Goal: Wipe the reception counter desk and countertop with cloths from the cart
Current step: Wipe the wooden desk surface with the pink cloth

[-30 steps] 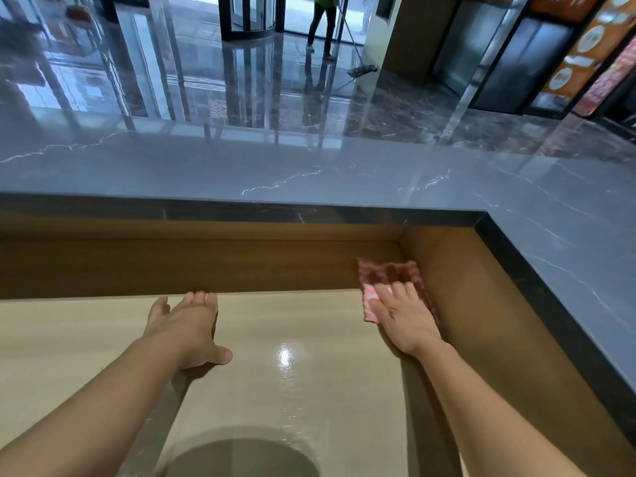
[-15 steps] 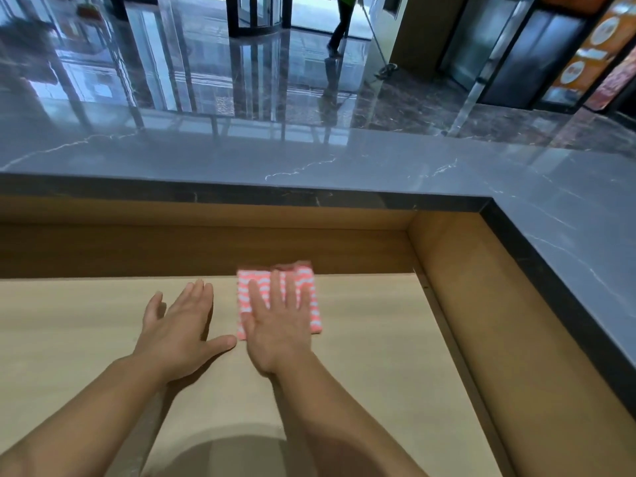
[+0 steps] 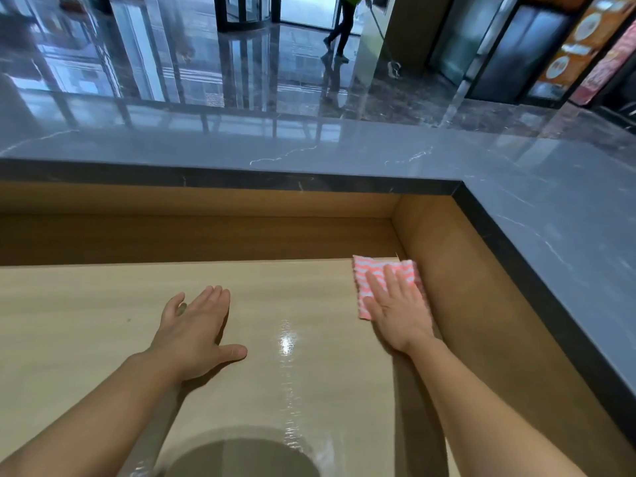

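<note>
Right fingers [image 3: 392,284] straight, slightly spread, pressing flat on the pink striped cloth [image 3: 370,266]; nothing gripped. Right hand [image 3: 395,309] covers the cloth's near half. Cloth lies on the wooden desk [image 3: 86,321], in the far corner at 2 o'clock, just beside the side panel [image 3: 481,304]. Left hand [image 3: 192,328], at 9 o'clock from the cloth, lies flat on the desk, fingers together, thumb out, empty. Grey countertop [image 3: 309,146] at 12 o'clock.

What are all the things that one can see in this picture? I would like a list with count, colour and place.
cloth: 1, pink and white stripes, far right corner of desk, under right hand
desk: 1, light wood, low, nearest
countertop: 1, grey marble, raised, behind and right of desk
floor: 1, dark, glossy, beyond countertop
person: 1, green top, far off on floor
posters: several, orange, top right
left hand: 1, flat on desk, holds nothing
right hand: 1, flat on cloth
</note>
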